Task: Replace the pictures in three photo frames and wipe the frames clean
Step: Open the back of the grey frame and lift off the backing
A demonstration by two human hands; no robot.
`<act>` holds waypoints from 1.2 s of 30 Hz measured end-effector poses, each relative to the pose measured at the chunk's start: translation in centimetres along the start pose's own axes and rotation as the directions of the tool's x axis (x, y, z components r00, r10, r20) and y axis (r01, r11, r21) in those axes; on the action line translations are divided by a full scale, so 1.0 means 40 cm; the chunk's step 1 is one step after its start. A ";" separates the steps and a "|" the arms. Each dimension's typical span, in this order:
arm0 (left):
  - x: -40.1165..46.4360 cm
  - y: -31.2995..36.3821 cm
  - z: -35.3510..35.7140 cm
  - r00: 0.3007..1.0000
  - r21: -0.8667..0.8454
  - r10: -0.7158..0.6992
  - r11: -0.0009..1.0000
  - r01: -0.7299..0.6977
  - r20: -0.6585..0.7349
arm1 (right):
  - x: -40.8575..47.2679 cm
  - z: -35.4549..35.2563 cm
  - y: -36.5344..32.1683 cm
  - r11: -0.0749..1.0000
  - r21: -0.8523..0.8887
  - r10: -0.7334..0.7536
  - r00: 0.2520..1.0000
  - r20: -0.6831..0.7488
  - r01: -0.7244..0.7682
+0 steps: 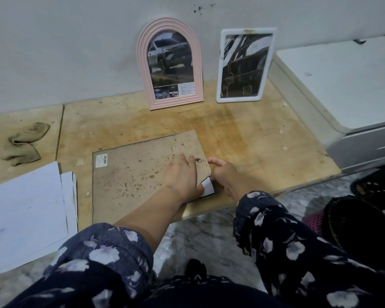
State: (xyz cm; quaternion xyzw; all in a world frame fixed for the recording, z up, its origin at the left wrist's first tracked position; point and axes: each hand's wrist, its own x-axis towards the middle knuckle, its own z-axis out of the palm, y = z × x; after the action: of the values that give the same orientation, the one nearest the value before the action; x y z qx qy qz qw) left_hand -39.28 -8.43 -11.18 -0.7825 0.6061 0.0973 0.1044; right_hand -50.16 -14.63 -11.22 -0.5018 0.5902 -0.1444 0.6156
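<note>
A large frame [142,174] is laid face down on the wooden tabletop [253,134], its spotted brown backing board uppermost. The board is pressed flat by the left hand [182,174], fingers straight and spread, near the right edge. At the near right corner, where a white sheet [208,186] shows beneath the board, the right hand [226,174] is held with fingers curled; whether anything is pinched cannot be told. A pink arched frame [170,63] and a white frame [245,65] are leaned against the wall. A crumpled cloth [25,144] and white papers [25,210] are seen at left.
</note>
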 end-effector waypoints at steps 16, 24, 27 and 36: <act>0.010 -0.059 0.010 0.992 0.003 0.093 0.996 -0.093 -0.087 | 0.022 0.009 0.002 0.999 0.032 0.044 0.999 -0.005 -0.044; 0.074 -0.161 -0.008 0.990 -0.212 -0.133 0.970 0.121 -0.042 | 0.050 0.028 -0.003 0.989 0.094 0.114 0.993 -0.008 -0.113; 0.112 -0.174 -0.014 0.990 -0.188 -0.117 0.974 0.129 0.072 | 0.053 0.027 0.003 0.988 0.104 0.114 0.993 0.019 -0.115; 0.175 -0.195 -0.081 0.979 0.001 -0.048 0.999 0.049 0.198 | 0.071 0.031 -0.005 0.985 0.085 0.143 0.986 0.086 -0.150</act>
State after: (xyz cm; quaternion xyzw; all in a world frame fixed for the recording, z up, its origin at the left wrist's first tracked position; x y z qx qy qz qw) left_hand -29.92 -13.93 -9.65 -0.7838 0.5731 0.1734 0.1651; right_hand -48.26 -16.36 -12.97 -0.4338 0.5934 -0.1054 0.6698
